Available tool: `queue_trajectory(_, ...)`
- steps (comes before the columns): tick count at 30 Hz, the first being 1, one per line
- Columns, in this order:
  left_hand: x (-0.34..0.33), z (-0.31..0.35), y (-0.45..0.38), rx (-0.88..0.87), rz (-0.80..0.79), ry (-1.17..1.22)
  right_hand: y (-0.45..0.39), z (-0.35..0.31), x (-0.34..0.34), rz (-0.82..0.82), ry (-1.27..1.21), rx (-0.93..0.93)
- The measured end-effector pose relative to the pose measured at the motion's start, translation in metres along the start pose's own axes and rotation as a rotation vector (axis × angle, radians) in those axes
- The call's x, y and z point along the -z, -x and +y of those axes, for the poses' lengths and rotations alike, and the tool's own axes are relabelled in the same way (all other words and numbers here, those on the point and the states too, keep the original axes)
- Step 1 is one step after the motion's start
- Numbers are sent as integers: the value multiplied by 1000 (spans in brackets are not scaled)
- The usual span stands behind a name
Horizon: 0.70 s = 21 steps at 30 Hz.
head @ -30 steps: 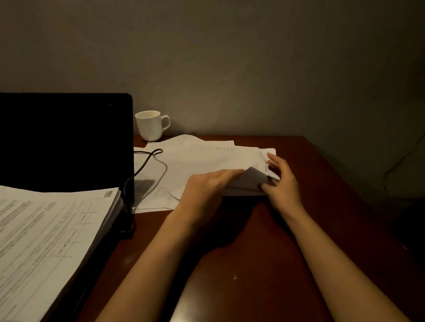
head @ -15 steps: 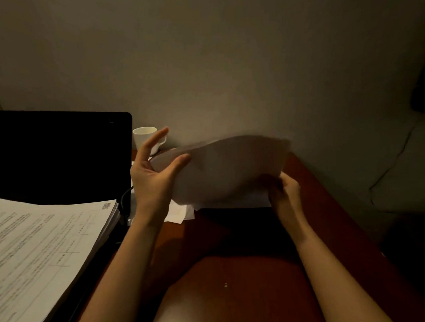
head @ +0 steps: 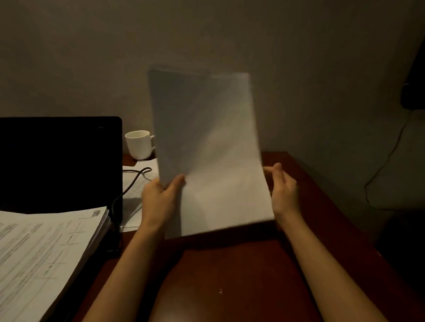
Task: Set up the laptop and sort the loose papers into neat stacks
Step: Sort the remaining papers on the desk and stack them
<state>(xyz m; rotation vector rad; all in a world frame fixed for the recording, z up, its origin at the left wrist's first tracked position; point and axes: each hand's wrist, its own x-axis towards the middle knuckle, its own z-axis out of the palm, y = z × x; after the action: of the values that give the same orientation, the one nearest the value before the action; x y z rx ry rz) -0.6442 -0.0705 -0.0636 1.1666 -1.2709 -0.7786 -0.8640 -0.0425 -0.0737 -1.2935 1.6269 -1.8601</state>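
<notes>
Nearest, at the lower left, a thick stack (head: 39,258) of printed pages lies over the front of the laptop (head: 55,164), its top sheet showing lines of text and a small code in the far corner. Bare dark red surface (head: 235,280) fills the middle foreground between the two forearms.

Further in, both hands hold a sheaf (head: 211,156) upright above the surface, its lower edge lifted just clear of the wood and its blank side toward the camera; the sheets are blurred. The left hand (head: 160,201) has a closed grip on the sheaf's left edge, thumb across the front and fingers hidden behind. The right hand (head: 283,189) is at the right edge with fingers curled; its grip looks closed on that edge, though the contact is blurred.

Behind the left hand, loose papers (head: 137,187) lie flat on the surface beside the laptop, with a black cable (head: 132,180) looping over them. The laptop's screen is open and dark. A white mug (head: 140,144) stands near the wall (head: 226,28), just right of the screen, its handle hidden by the sheaf.
</notes>
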Motion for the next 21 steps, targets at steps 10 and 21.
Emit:
queue_trajectory(10, 9, -1, -8, 98, 376, 129, 3, 22, -2, -586, 1098, 87)
queue_trajectory(21, 9, -4, -7, 14, 388, 43, 15, -6, 7, -545, 1309, 241)
